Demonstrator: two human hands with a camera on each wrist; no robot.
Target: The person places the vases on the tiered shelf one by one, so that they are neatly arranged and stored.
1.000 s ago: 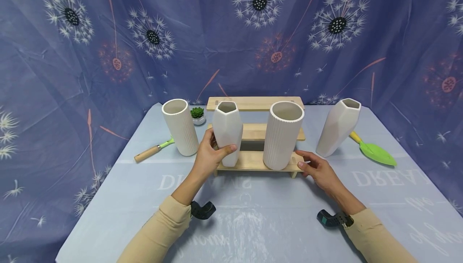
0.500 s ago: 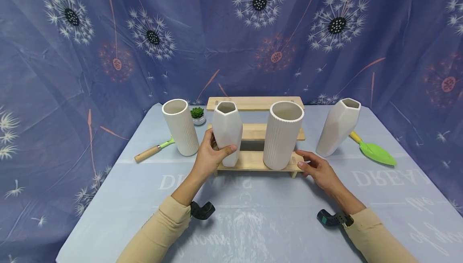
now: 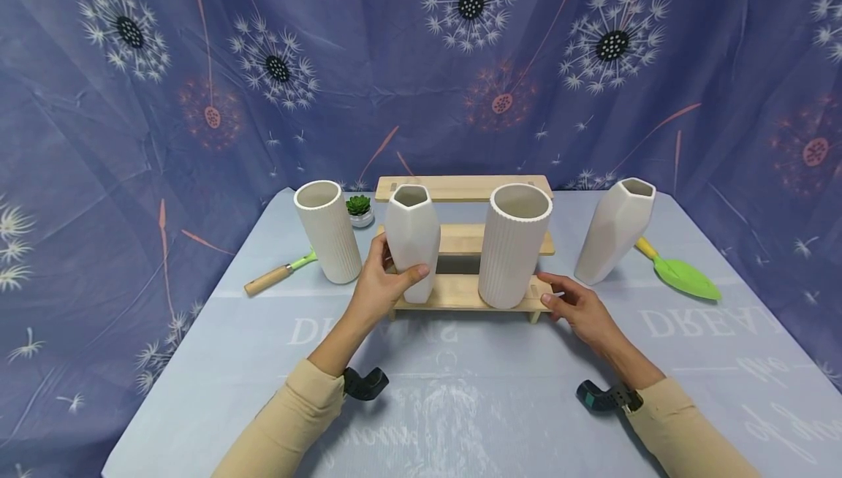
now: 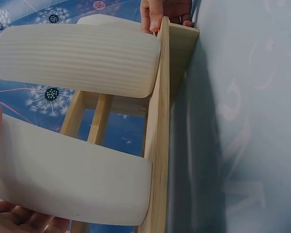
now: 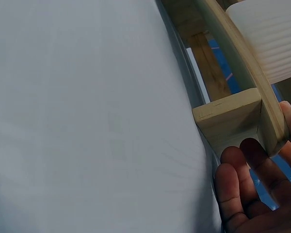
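Scant shift — left hand point(image 3: 379, 282) around vase point(image 3: 413, 237), right hand point(image 3: 576, 308) on stand point(image 3: 459, 291).

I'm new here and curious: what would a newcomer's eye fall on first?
Probably the white faceted vase held by the left hand and the white ribbed cylindrical vase beside it, both on the front step of a pale wooden stand whose right end the right hand holds. Behind hangs a deep-blue dandelion-print cloth; at right lies a bright green trowel with a yellow handle.

A dark blue, dandelion-print curtain point(image 3: 381, 90) hangs behind a pale blue, white-lettered tabletop point(image 3: 500, 390).
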